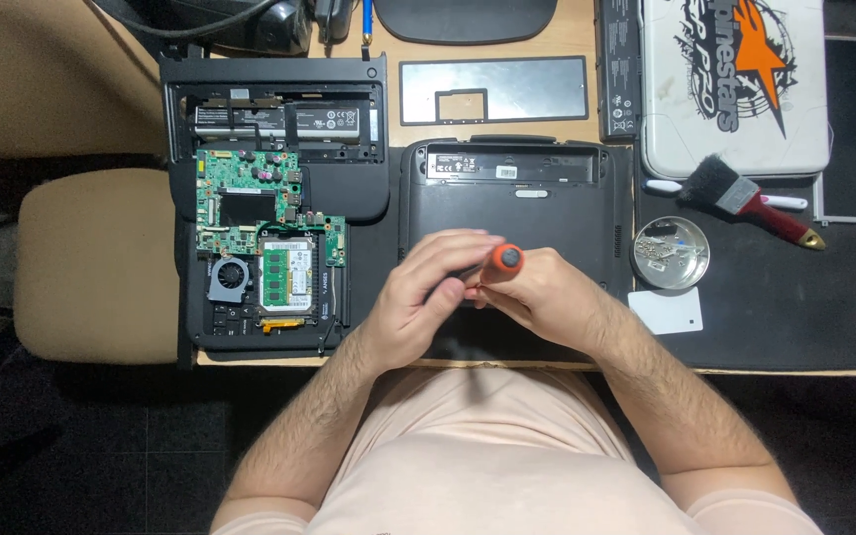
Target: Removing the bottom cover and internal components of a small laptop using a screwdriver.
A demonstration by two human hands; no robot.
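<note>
At the desk's centre, a screwdriver [500,262] with an orange handle is held upright over a black laptop base [517,198], its cap facing the camera. It is gripped by the right hand [537,297], whose fingers are wrapped closed around the lower handle. The left hand [426,292] is curled over it from nine o'clock, fingertips closed on the shaft just beneath the handle; the tip is hidden by the fingers.

At nine o'clock of the hands, an opened laptop [269,198] lies with its green circuit board [250,198], a grey fan [230,277] and a memory module [286,275] exposed. At twelve o'clock, beyond the base, a keyboard bezel [493,90] rests on the wood. At three o'clock a round metal dish [671,254] of small screws sits on the black mat [795,307], with a white card [668,311] just beside it at six o'clock. At two o'clock a brush [750,201] with a red handle lies below a white case [735,84].
</note>
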